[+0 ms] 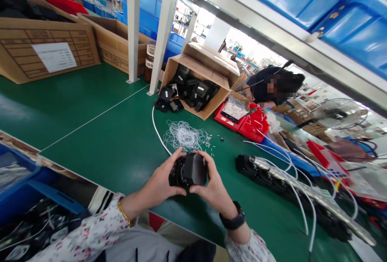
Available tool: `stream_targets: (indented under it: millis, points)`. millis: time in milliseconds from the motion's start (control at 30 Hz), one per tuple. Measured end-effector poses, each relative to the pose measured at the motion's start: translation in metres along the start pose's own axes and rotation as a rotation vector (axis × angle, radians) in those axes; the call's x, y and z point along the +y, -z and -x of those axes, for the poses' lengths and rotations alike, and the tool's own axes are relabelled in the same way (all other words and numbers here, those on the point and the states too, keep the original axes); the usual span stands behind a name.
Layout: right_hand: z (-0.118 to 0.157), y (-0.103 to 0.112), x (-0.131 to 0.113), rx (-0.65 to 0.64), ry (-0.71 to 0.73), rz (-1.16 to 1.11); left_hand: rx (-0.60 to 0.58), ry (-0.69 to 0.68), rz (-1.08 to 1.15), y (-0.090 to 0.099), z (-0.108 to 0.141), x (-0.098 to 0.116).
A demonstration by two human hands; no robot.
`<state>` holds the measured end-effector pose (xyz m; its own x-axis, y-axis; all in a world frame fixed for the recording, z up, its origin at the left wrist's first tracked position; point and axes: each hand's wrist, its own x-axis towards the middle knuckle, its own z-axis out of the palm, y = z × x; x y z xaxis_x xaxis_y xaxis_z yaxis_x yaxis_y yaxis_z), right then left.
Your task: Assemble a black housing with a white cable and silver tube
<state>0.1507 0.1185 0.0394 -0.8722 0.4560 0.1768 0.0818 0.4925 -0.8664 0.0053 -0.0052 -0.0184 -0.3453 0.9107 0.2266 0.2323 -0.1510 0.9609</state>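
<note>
Both hands hold a black plastic housing (198, 169) just over the near part of the green table (99, 141). My left hand (161, 179) is closed round its left side, where a darker part with a rounded edge shows. On the right side, the fingers and thumb of my right hand (213, 183) grip a smooth, angular black shell. A white cable (157, 129) curves on the table beyond my left hand; its near end is hidden behind the fingers. Just past the housing lies a tangle of thin clear strands (184, 134), with small light pins (208, 140) scattered beside it.
A tipped cardboard box (213, 109) spills black housings at the back. On the right lies a row of black units with a metal tube (281, 177) and white cables. Red trays (225, 121) stand near a co-worker (260, 84). Shelf posts (133, 28) rise at the back left.
</note>
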Motion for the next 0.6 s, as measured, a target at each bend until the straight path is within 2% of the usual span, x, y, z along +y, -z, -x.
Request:
stream_targets:
  millis: [67,167,267,367,433,500,600]
  points:
    - [-0.003,0.001,0.002,-0.086,0.017,0.039,0.018,-0.004,0.002,0.0,0.0,0.0]
    - [0.0,0.0,0.001,-0.166,0.047,0.101,0.009,-0.093,-0.095,0.002,-0.001,0.002]
    - [0.012,-0.01,-0.002,-0.027,-0.092,0.019,-0.032,-0.176,-0.231,0.003,0.0,0.008]
    - [0.025,-0.032,-0.003,0.155,-0.361,-0.386,-0.029,-0.157,-0.299,0.004,0.002,0.016]
    - [0.028,-0.047,-0.004,0.212,-0.461,-0.653,-0.045,-0.149,-0.291,0.007,0.002,0.022]
    - [0.028,-0.055,-0.009,0.25,-0.459,-0.753,-0.067,-0.132,-0.197,0.016,0.001,0.029]
    - [0.025,-0.055,-0.02,0.194,-0.363,-0.574,-0.127,-0.057,-0.19,0.037,-0.005,0.043]
